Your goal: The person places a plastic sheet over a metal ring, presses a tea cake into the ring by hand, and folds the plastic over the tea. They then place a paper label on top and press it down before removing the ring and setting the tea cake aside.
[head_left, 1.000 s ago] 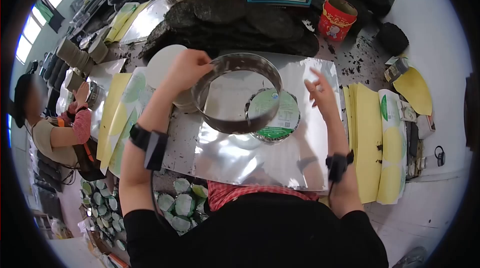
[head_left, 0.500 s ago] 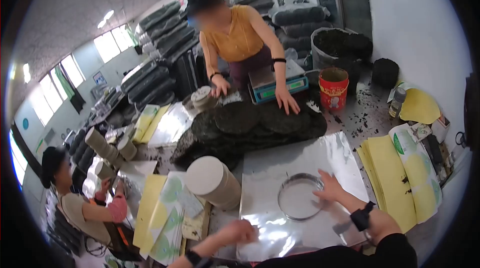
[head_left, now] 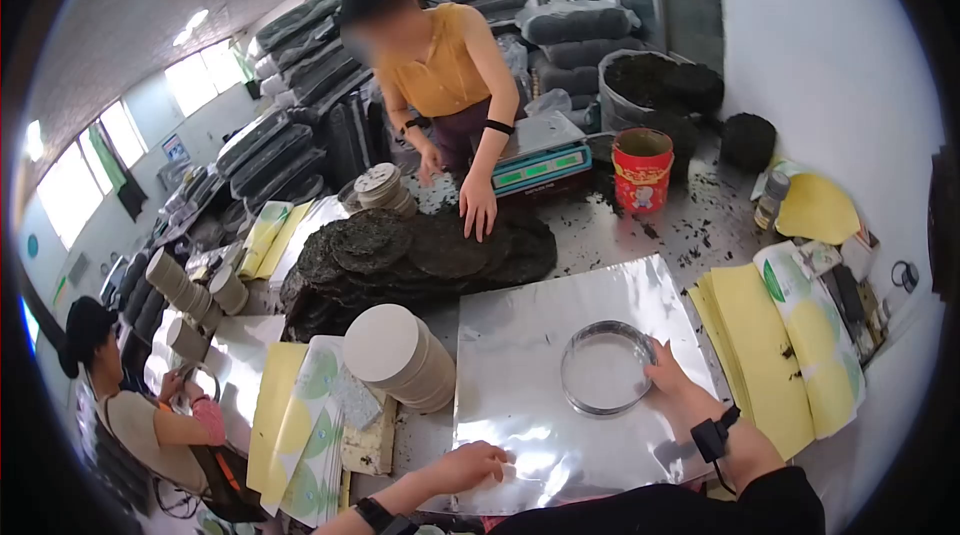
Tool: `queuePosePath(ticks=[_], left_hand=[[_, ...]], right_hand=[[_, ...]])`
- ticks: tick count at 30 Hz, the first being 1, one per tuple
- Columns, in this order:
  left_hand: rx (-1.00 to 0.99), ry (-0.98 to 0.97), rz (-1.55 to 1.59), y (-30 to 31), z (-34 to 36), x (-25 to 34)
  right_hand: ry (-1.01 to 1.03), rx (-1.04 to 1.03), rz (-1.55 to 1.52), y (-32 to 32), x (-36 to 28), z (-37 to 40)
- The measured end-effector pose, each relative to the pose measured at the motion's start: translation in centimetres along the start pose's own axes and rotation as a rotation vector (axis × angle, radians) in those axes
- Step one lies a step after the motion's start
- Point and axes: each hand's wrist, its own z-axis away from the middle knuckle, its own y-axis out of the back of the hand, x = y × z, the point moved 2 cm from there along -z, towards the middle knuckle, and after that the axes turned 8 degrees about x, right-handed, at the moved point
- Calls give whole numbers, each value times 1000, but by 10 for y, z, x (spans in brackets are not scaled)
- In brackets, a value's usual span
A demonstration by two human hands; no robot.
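Observation:
A clear, shallow ring [head_left: 607,367] lies on the shiny silver sheet [head_left: 500,335] before me. At the ring's right edge is my right hand [head_left: 675,375], its fingers closed on the rim. My left hand [head_left: 468,466] rests low over the near left part of the sheet, fingers loosely bent and apart, holding nothing I can see. Left of the sheet rises a stack of round pale discs [head_left: 400,355]. Beyond it, dark flat round cakes [head_left: 430,245] are piled, and a person in an orange top [head_left: 445,60] has one hand on them.
Yellow and printed papers [head_left: 755,355] lie at right, with similar papers [head_left: 300,425] at left. A red bucket [head_left: 642,175] and a scale [head_left: 540,170] stand farther back. Another person [head_left: 150,425] works at far left with a ring. Dark crumbs are scattered near the bucket.
My right hand has closed on the ring's edge. My left hand has opened slightly. The dark pile has moved left, and the person across has drawn one hand back from it.

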Motion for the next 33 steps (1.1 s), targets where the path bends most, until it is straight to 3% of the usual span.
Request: queuePosePath(ticks=[2, 4, 6, 7, 9, 10, 11, 12, 13, 14, 15, 16, 17, 19, 22, 24, 25, 26, 28, 31, 32, 33], left_hand=[[43, -21, -16, -13, 16, 17], [86, 19, 29, -38, 26, 5], [142, 132, 161, -30, 31, 13], [143, 148, 164, -32, 34, 13], [173, 157, 154, -34, 34, 5], [123, 120, 170, -36, 35, 1], [-19, 114, 180, -36, 27, -8], [-168, 113, 195, -35, 21, -17], [-327, 119, 215, -32, 17, -19], [-491, 357, 168, -10, -6, -2], [-425, 233, 269, -14, -15, -24], [-324, 618, 848, -14, -30, -55], [-127, 670, 267, 45, -79, -14], [358, 429, 313, 102, -103, 27], [219, 572, 180, 112, -73, 84], [134, 621, 177, 75, -39, 65], [82, 692, 110, 61, -34, 65], [28, 643, 100, 39, -28, 52], [-274, 569, 130, 5, -36, 21], [-593, 402, 430, 8, -82, -2], [-491, 405, 404, 28, -113, -3], [-385, 407, 372, 51, -151, -3]], right_hand=[[17, 15, -55, -4, -15, 2], [-108, 27, -341, 2, -37, 5], [-408, 73, -906, 0, -109, 30], [-362, 93, -948, 9, -116, 29], [-107, 140, -436, 35, -115, 33], [-59, 131, -459, 39, -124, 38], [-14, 120, -483, 38, -148, 49], [34, 33, -621, 25, -190, 62], [145, -97, -565, 6, -212, 76], [333, -143, -357, -21, -219, 94], [521, -358, -201, -38, -252, 112], [565, -578, -252, -67, -259, 131], [616, -789, -302, -88, -255, 141], [-6, -601, -230, -98, -212, 137], [-127, 224, -473, -82, -89, 86], [-323, -104, -318, -41, -50, 87], [-281, -386, -19, -44, -58, 109], [-150, -666, 264, -46, -67, 131], [-79, -1116, 380, -19, -138, 168], [-800, -1117, -961, 22, -209, 167], [-552, -873, -734, 26, -209, 152], [-220, -833, -361, 25, -191, 148]])
